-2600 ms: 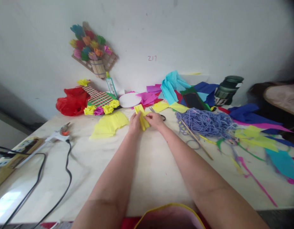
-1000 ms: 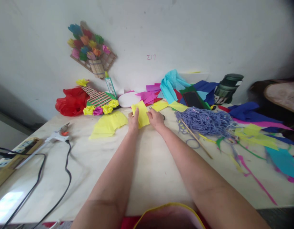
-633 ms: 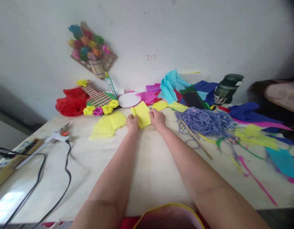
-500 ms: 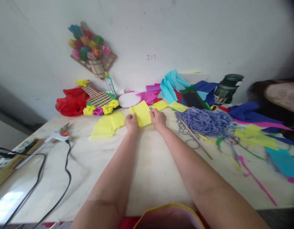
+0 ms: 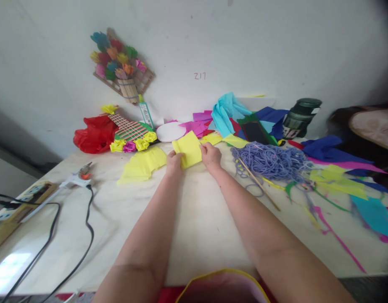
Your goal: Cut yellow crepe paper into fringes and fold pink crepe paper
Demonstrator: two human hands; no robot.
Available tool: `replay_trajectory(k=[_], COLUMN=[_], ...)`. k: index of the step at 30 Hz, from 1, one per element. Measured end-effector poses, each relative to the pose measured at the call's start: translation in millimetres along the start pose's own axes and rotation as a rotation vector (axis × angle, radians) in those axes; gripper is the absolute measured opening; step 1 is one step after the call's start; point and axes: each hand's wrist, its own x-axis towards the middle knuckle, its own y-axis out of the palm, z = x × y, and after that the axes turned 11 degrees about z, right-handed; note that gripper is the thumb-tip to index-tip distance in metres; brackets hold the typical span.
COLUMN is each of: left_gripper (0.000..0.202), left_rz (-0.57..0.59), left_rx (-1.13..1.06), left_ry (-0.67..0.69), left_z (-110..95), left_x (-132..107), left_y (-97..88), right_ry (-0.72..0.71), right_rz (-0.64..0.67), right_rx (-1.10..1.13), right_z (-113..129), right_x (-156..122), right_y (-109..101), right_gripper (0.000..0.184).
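A folded piece of yellow crepe paper [image 5: 189,148] is stretched between my two hands, just above the table [image 5: 198,210]. My left hand [image 5: 174,162] pinches its left side, thumb on top. At the right edge, my right hand [image 5: 211,155] is closed on the same paper, fingertips curled in. A larger yellow crepe sheet [image 5: 142,165] lies flat beside my left hand. Behind the held paper is a white paper disc [image 5: 171,132]. To the right of my right hand lies a tangle of purple yarn [image 5: 271,160], with a thin wooden stick [image 5: 259,184] against it.
A glue gun [image 5: 77,179], a power strip [image 5: 22,206] and black cords occupy the left. Along the wall are a stick craft with paper flowers [image 5: 130,130], a glue bottle [image 5: 146,111], a cyan crepe sheet [image 5: 227,111], a phone [image 5: 256,131] and a dark green jar [image 5: 301,118].
The yellow paper has shifted slightly to the right and up, and looks a little more spread. Both hands have moved slightly right with it, still gripping its edges.
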Motion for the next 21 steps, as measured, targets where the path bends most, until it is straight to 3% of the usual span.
replay_trajectory(k=[9,14,21], left_gripper=[0.025,0.026,0.025], left_rz=[-0.098,-0.226,-0.270], left_rx=[0.039,0.263,0.487], left_ry=[0.023,0.081,0.118], left_z=[4.4,7.0,3.4], left_x=[6.0,10.6,9.7], left_y=[-6.6,-10.9,-8.3], right_ry=[0.023,0.019,0.058], right_rz=[-0.032,-0.055,-0.068], right_rx=[0.064,0.087,0.096], right_z=[-1.8,-1.2,-3.0], right_x=[1.0,1.7,3.0], right_y=[-1.0,1.8,1.6], right_gripper=[0.030,0.027,0.025])
